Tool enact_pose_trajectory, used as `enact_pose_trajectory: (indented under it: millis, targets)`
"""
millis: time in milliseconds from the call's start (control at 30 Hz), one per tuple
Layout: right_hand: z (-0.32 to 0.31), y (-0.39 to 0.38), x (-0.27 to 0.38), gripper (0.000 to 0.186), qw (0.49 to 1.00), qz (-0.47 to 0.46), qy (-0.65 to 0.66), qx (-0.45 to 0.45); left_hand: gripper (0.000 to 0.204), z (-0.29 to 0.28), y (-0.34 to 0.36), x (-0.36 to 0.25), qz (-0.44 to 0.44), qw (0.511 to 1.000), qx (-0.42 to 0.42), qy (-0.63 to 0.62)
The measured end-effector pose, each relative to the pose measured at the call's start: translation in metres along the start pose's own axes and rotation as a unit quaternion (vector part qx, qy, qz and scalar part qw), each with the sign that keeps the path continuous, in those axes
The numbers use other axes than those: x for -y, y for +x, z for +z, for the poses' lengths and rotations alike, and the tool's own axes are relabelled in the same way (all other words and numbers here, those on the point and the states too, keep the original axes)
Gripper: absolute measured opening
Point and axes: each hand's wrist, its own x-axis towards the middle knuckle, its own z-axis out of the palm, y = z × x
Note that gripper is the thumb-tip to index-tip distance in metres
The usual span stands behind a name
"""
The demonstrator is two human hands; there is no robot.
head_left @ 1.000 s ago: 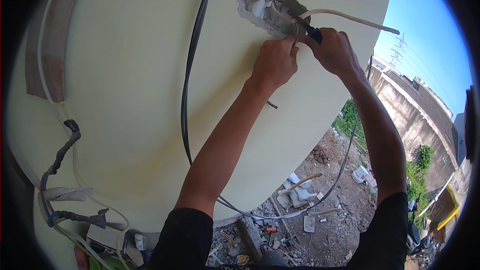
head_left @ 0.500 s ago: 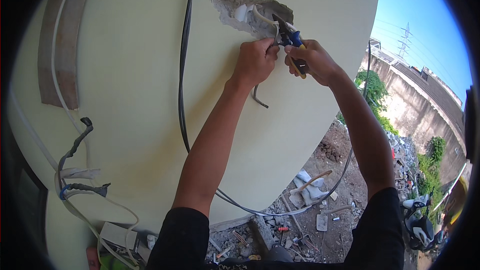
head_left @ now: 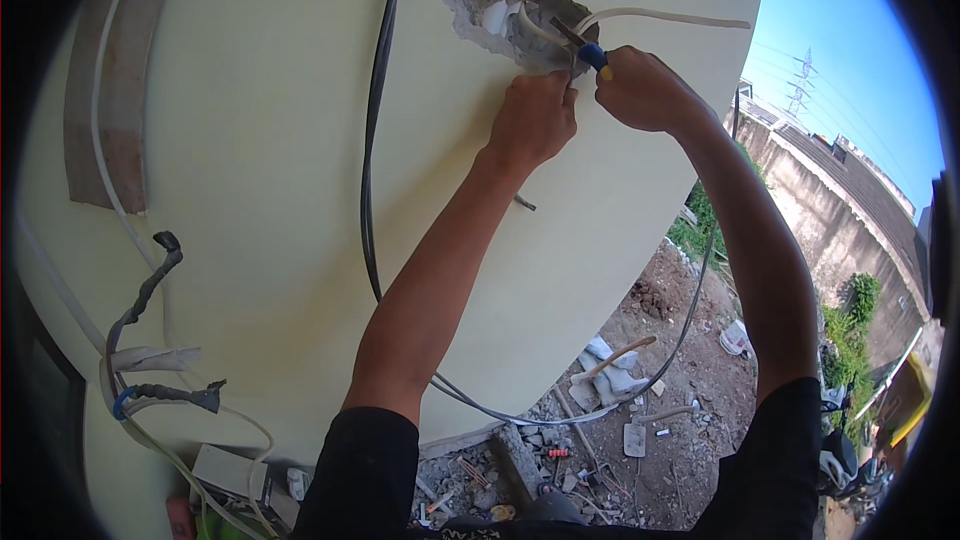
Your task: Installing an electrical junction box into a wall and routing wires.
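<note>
A pair of pliers [head_left: 592, 55] with blue and yellow handles is gripped in my right hand [head_left: 645, 88], its dark jaws pointing up and left over a rough hole [head_left: 468, 8] in the wall. Just below the hole, my left hand [head_left: 535, 120] is closed around a grey cable [head_left: 526, 203], whose cut end shows beneath my wrist. The jaws lie close to this cable above my left fist; whether they clamp it I cannot tell. Out of the hole, a white cable [head_left: 670, 15] sticks out to the right, above my right hand. Another pale cable [head_left: 540, 30] curves inside it.
Black cables [head_left: 372, 140] hang down the pale wall [head_left: 270, 240] and loop low to the right. At the left, taped cable ends [head_left: 150, 285] stick out beside a board [head_left: 110, 90]. Rubble and a hammer-like tool [head_left: 620, 355] lie on the ground below.
My right hand has moved up and turned, so its back now hides most of the pliers' handles. A white cable now extends rightward from the hole. My left hand keeps its hold.
</note>
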Motion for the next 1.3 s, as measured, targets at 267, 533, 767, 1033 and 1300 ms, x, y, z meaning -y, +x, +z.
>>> enact_pose_trajectory:
  millis: [267, 533, 767, 1033, 1300]
  targets:
    - [0.017, -0.009, -0.012, 0.038, 0.988, -0.059, -0.019, -0.142, 0.015, -0.002, 0.0, -0.001, -0.027, 0.999, 0.016, -0.025]
    - [0.038, -0.021, -0.043, 0.031, 0.903, 0.019, 0.428, 0.024, 0.017, -0.017, -0.004, 0.002, -0.008, 0.997, 0.018, -0.078]
    - [0.103, -0.179, -0.128, 0.035, 0.753, 0.098, 0.633, -0.15, 0.025, -0.043, -0.031, -0.007, -0.195, 0.943, 0.123, -0.241]
    - [0.181, -0.317, -0.227, 0.05, 0.661, 0.372, 0.525, -0.387, 0.02, -0.046, -0.108, -0.017, -0.287, 0.932, 0.125, -0.184]
    - [0.199, -0.217, -0.084, 0.055, 0.766, 0.081, 0.615, -0.168, 0.017, -0.032, -0.118, -0.062, -0.373, 0.871, -0.006, -0.32]
